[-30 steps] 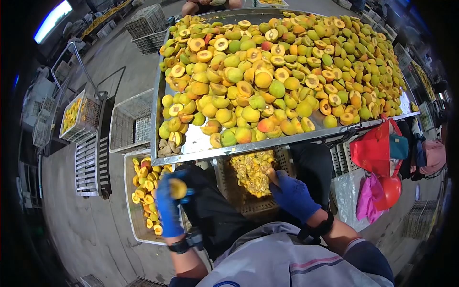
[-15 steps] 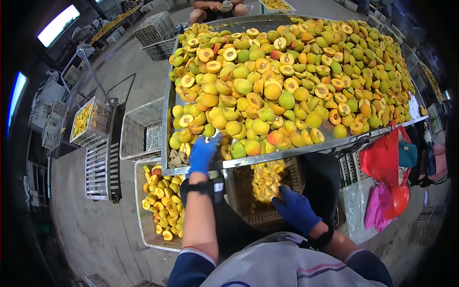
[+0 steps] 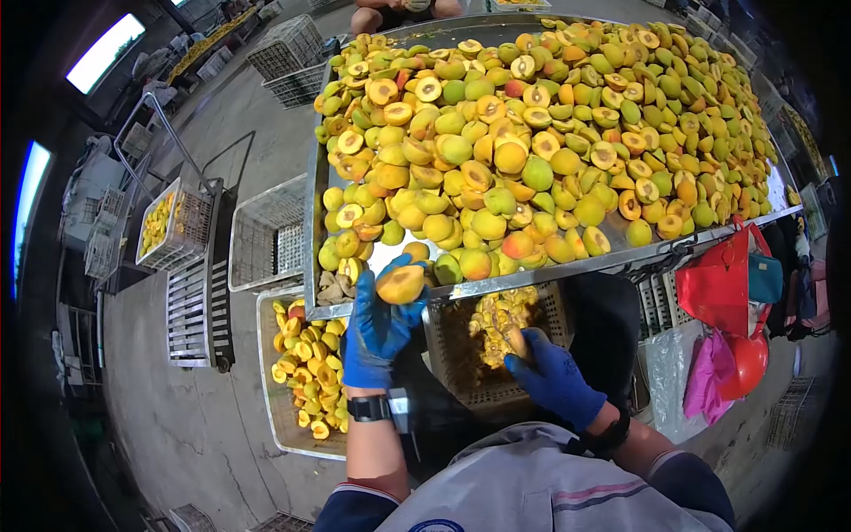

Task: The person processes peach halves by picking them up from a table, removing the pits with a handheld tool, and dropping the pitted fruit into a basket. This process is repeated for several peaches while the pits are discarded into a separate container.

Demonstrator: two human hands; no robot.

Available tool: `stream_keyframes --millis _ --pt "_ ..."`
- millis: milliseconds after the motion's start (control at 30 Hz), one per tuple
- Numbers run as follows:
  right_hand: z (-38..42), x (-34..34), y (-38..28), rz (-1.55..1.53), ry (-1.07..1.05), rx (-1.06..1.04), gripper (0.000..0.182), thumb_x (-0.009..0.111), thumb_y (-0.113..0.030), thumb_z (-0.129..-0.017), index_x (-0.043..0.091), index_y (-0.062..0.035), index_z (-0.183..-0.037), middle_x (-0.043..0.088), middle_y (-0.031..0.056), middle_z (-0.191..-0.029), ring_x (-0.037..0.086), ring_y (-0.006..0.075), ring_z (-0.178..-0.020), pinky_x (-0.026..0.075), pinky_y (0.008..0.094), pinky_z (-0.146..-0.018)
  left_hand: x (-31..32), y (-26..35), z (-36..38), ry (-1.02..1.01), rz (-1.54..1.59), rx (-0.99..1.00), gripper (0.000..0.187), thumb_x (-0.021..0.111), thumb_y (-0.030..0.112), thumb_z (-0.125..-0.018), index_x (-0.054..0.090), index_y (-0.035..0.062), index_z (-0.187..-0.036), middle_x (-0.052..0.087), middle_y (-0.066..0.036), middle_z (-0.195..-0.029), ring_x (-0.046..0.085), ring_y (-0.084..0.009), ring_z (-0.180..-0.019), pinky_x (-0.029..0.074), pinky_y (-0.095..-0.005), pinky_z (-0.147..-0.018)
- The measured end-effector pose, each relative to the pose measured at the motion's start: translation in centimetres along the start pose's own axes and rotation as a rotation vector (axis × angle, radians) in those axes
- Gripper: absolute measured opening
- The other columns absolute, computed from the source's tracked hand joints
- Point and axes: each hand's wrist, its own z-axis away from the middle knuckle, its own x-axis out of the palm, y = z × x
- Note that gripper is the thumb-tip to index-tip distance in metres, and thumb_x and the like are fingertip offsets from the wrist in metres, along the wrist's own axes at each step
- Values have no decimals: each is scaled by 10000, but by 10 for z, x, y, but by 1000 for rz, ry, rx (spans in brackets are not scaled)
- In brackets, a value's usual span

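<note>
My left hand, in a blue glove, grips a peach half at the near left corner of the metal table. Its cut face is turned up. Halved peaches lie heaped across the tabletop, with a bare patch of metal just beyond this hand. My right hand, gloved in blue too, is closed around a tan, handle-like thing that its fingers partly hide. It hovers over the crate below the table edge, where wet yellow scraps lie.
A crate of peach halves stands on the floor at left, beside a grey crate. Farther left is a trolley carrying another crate. Red and pink bags hang at right. A person sits across the table.
My left hand has drawn back from the tabletop, turned palm up, and now has a peach half in its grip. My right hand has barely moved. The view has shifted slightly.
</note>
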Motion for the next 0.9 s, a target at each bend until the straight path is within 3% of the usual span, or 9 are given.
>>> stream_keyframes --millis 100,300,367,433,500,633,733,800,900 --pt "-4 14 -20 -40 -1 -70 357 649 -254 -878 533 -18 -1120 630 237 -884 642 386 -833 510 429 -693 33 -26 8 31 305 -27 723 504 592 -901 465 11 -1330 567 -196 -1256 595 -367 -1068 512 -473 -918" --pt "-6 14 -46 105 -49 -125 373 602 -276 -886 510 -20 -1142 634 239 -838 638 411 -773 509 471 -640 27 -70 4 139 157 -22 690 448 613 -917 610 -36 -1084 674 -201 -969 660 -369 -857 562 -444 -775" --pt "-6 16 -44 207 -35 -160 434 658 -230 -860 499 47 -1154 622 241 -785 640 396 -714 506 439 -598 21 -75 5 128 93 -19 703 441 617 -919 626 -52 -1033 676 -195 -935 661 -370 -818 564 -442 -768" --pt "-6 18 -40 234 -32 -167 425 649 -242 -867 496 41 -1145 625 234 -775 640 392 -695 504 442 -583 31 -74 10 137 116 -13 727 435 624 -919 628 -73 -993 675 -201 -900 663 -354 -804 565 -433 -757" --pt "-4 17 -44 286 -39 -121 339 587 -274 -897 504 -8 -1089 628 232 -786 637 403 -705 504 469 -600 35 -73 14 186 8 -9 627 436 565 -953 620 -33 -983 666 -162 -897 668 -261 -798 566 -365 -748" --pt "0 22 -33 380 -98 -108 299 576 -254 -902 487 -12 -1052 624 227 -769 631 406 -674 497 475 -579 29 -79 12 272 -54 23 569 451 516 -969 604 -31 -1000 666 -147 -855 670 -237 -731 574 -331 -688" --pt "2 26 -27 439 -105 -128 397 635 -248 -870 478 40 -1093 615 232 -735 628 404 -665 485 465 -559 39 -77 17 278 -137 50 523 461 472 -981 585 -34 -1030 665 -138 -822 667 -218 -691 574 -314 -670" --pt "5 31 -23 311 -127 -134 379 632 -243 -873 476 43 -1067 607 245 -730 620 417 -664 482 475 -563 50 -78 19 391 -246 206 509 443 456 -994 588 -31 -1018 664 -125 -808 663 -204 -671 572 -313 -663" --pt "6 30 -26 261 -204 -66 402 633 -236 -873 469 61 -1089 599 267 -739 615 430 -670 479 483 -572 51 -80 24 403 -340 277 485 426 429 -1008 591 -27 -1000 664 -113 -827 663 -188 -679 562 -291 -639"
